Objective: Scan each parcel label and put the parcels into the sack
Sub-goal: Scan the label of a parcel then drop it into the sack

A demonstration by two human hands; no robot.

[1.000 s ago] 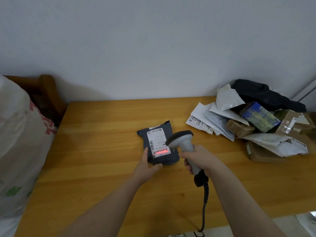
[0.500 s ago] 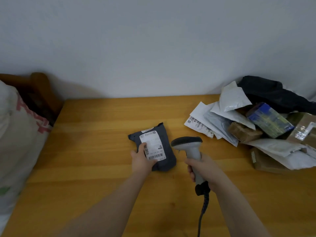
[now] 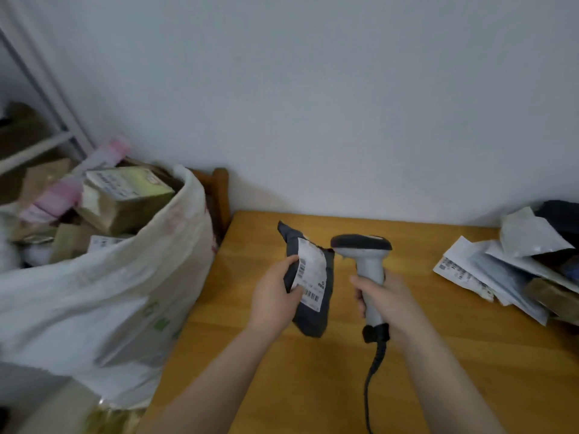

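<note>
Moving the dark grey parcel [image 3: 310,322] into the sack [image 3: 94,302] looks like the step in hand, since the parcel is up off the table [image 3: 423,371] and no scan light shows on its white label [image 3: 311,270].

To do it well, the left hand [image 3: 274,297] should carry the parcel to the left, over the table edge, until it is right above the open top of the sack. The sack looks quite full (boxes [image 3: 125,195] poke up near its rim), so the parcel should go down into a gap or flat on top, not on the edge where it could slide off. It is soft and floppy, so a firm pinch helps until it is over the opening. The right hand [image 3: 390,297] should hold the scanner [image 3: 360,247] away from the parcel so its cable [image 3: 372,374] does not drag over things.

The left hand grasps the parcel by its left side, thumb on the label and fingers behind it. The right hand is wrapped tight around the scanner handle. The parcel hangs upright between the two hands, just beside the scanner head, with the sack to its left. More parcels [image 3: 488,270] wait in a heap at the right end of the table, well apart from both hands.
</note>
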